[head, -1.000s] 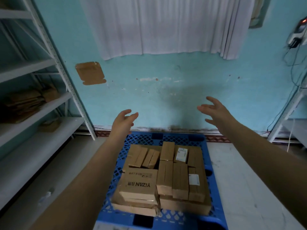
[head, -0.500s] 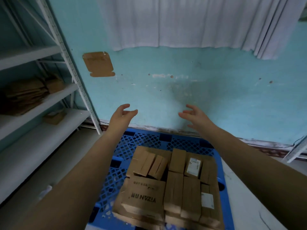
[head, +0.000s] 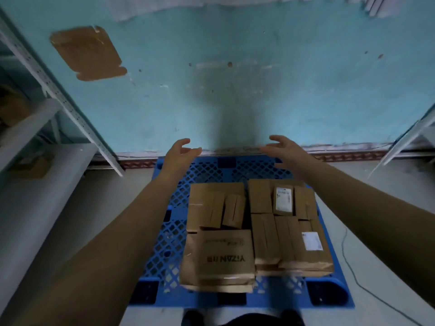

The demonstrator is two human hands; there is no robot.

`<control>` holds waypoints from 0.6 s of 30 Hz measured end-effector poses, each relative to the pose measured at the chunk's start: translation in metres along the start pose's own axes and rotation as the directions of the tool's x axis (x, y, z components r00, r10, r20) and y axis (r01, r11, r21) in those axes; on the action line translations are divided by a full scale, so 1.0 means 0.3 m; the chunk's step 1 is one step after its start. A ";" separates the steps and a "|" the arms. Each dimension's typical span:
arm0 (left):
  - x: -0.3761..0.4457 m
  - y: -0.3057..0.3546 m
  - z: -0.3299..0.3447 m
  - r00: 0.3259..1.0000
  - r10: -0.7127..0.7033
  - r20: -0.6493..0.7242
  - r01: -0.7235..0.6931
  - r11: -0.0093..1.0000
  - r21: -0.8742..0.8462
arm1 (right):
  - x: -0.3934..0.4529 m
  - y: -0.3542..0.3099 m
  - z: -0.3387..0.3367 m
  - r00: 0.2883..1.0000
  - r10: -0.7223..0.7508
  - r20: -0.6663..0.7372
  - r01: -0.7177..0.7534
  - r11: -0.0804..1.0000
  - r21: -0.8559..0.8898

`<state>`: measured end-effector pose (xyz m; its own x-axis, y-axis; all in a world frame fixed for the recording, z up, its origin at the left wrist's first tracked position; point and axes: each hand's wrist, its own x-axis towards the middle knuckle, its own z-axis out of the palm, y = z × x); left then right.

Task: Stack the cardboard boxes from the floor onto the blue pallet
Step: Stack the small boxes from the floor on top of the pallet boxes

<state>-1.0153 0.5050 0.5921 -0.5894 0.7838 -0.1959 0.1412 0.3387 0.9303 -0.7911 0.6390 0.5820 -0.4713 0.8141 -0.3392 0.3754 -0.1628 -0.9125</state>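
Note:
A blue lattice pallet [head: 164,243] lies on the floor against the turquoise wall. Several brown cardboard boxes are packed on it, the nearest a large one printed YIZAN [head: 221,257], with narrow boxes [head: 266,236] and two white-labelled ones [head: 283,200] to its right. Both my arms reach out over the pallet. My left hand [head: 180,152] hovers above the pallet's far left part, fingers relaxed, holding nothing. My right hand [head: 286,149] hovers above the far right part, fingers spread and empty. The palms face each other.
White metal shelving [head: 58,95] stands at the left with cardboard on its shelves. A shelf leg [head: 404,140] rises at the right. A thin cable [head: 367,288] runs on the floor right of the pallet. A brown patch [head: 87,52] is on the wall.
My view has tilted down and shifted over the pallet. Both hands have lowered and drawn closer together above the pallet's far end. Both stay empty.

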 end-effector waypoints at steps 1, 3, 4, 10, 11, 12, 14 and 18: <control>0.013 -0.018 -0.007 1.000 -0.008 0.020 0.008 1.000 0.006 | 0.011 0.009 0.016 1.000 0.015 -0.007 -0.014 1.000 0.001; 0.043 -0.052 -0.020 0.999 -0.024 0.049 0.023 0.999 0.022 | 0.038 0.031 0.052 0.999 0.038 -0.018 -0.038 0.999 -0.009; 0.064 -0.074 -0.021 0.997 -0.037 0.061 0.035 0.999 0.032 | 0.055 0.046 0.069 0.999 0.047 -0.022 -0.048 0.999 -0.024; 0.153 -0.259 0.020 0.980 -0.174 0.097 0.167 0.983 0.076 | 0.158 0.197 0.120 0.990 0.137 0.016 -0.131 0.970 -0.204; 0.169 -0.292 0.036 0.976 -0.192 0.105 0.184 0.979 0.084 | 0.182 0.228 0.122 0.987 0.157 0.025 -0.147 0.963 -0.227; 0.189 -0.326 0.056 0.972 -0.206 0.110 0.196 0.976 0.092 | 0.213 0.256 0.126 0.984 0.173 0.033 -0.160 0.956 -0.246; 0.228 -0.390 0.100 0.970 -0.214 0.117 0.206 0.975 0.077 | 0.285 0.314 0.150 0.981 0.188 0.053 -0.168 0.949 -0.266; 0.366 -0.554 0.217 0.979 -0.170 0.116 0.158 0.982 0.106 | 0.461 0.486 0.244 0.975 0.199 0.098 -0.163 0.942 -0.294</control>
<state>-1.0516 0.5689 0.3958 -0.5082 0.7701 -0.3857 0.1301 0.5113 0.8495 -0.8600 0.6869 0.3854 -0.4632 0.7064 -0.5352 0.6651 -0.1220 -0.7367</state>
